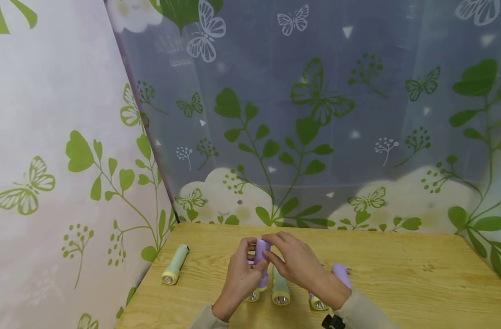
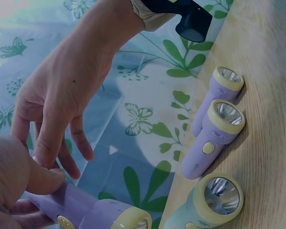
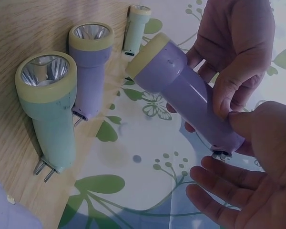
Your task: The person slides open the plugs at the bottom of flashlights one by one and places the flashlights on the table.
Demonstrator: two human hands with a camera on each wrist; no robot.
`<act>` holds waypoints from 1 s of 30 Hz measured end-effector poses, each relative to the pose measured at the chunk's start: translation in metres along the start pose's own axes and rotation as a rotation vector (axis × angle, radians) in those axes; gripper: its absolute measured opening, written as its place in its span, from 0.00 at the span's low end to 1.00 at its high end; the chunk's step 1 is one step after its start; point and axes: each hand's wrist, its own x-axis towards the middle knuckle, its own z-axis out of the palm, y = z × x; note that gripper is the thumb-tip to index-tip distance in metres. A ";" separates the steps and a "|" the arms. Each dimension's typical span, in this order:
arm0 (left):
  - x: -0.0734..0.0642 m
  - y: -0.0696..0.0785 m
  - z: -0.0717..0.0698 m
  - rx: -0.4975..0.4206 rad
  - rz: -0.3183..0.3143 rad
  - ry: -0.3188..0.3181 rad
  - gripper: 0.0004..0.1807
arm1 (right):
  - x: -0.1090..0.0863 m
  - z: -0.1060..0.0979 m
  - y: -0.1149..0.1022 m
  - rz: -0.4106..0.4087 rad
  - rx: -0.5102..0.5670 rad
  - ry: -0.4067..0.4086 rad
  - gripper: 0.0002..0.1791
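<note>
My left hand (image 1: 241,276) grips a purple flashlight (image 1: 261,250) with a yellow head, holding it above the table. In the right wrist view the flashlight (image 3: 190,90) is tilted, its head up to the left and short metal prongs (image 3: 221,154) out at its tail end. My right hand (image 1: 299,260) pinches that tail end between thumb and finger; its other fingers (image 3: 219,186) are spread loosely beside the prongs. A yellow button (image 2: 65,222) shows on the body in the left wrist view.
A green flashlight (image 1: 177,263) lies at the table's left. Below my hands are another green flashlight (image 1: 281,287) and a purple one (image 3: 90,67). Two purple flashlights (image 2: 207,145) are at the right, partly behind my right forearm. A patterned cloth (image 1: 316,137) hangs behind the wooden table (image 1: 398,274).
</note>
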 end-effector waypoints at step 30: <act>-0.006 -0.006 0.002 -0.034 0.011 0.027 0.23 | -0.002 0.002 0.001 -0.006 -0.002 0.009 0.17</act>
